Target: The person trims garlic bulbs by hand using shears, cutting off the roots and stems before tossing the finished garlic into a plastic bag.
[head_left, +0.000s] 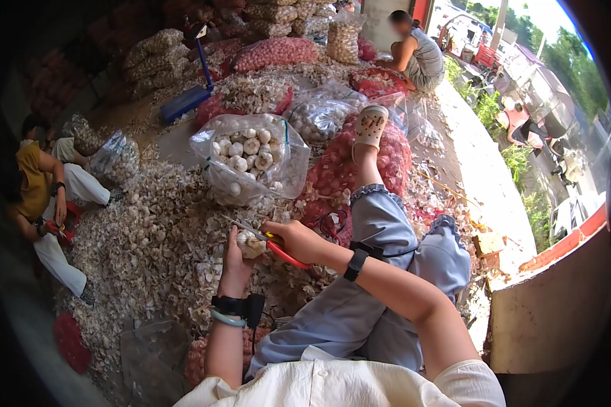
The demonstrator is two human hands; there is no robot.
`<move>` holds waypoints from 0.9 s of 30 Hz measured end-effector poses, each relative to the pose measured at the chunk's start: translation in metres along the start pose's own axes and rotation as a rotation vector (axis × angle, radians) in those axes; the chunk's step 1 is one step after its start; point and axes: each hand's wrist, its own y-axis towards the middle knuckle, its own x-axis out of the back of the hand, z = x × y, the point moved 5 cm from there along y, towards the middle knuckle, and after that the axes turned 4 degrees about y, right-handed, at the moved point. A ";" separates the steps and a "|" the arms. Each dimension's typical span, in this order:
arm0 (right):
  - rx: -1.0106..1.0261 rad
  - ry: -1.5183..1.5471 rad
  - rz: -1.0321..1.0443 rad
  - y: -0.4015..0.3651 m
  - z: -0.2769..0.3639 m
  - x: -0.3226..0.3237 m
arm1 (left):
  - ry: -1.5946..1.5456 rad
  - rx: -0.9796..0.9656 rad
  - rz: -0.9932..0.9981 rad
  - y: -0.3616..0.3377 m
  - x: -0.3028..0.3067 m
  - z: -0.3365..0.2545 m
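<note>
My left hand point(234, 261) is closed around a garlic bulb point(252, 245), held up over the heap of peelings. In my right hand point(297, 240) is a pair of scissors with red and yellow handles point(287, 256). Their blades reach leftward across the top of the bulb, right at my left fingertips. Just beyond my hands stands an open clear plastic bag point(288, 178) full of trimmed garlic bulbs point(246, 150).
Garlic skins and stalks point(149, 251) cover the floor. My outstretched leg rests by a red mesh sack point(390, 159) of garlic. A blue platform scale point(187, 103) stands behind. One person point(30, 166) sits left holding red-handled scissors; another point(424, 57) crouches at the back right.
</note>
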 end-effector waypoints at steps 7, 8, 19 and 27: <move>-0.027 0.053 -0.035 0.000 0.001 0.005 | -0.083 0.019 -0.107 0.000 0.014 -0.007; -0.036 0.049 -0.040 0.000 0.001 0.005 | -0.097 0.022 -0.104 0.002 0.016 -0.006; -0.046 0.036 -0.054 0.000 -0.004 0.005 | -0.093 -0.037 -0.077 -0.007 0.005 -0.011; -0.105 0.044 -0.051 0.000 -0.011 0.004 | 0.018 -0.125 -0.014 -0.015 -0.004 -0.017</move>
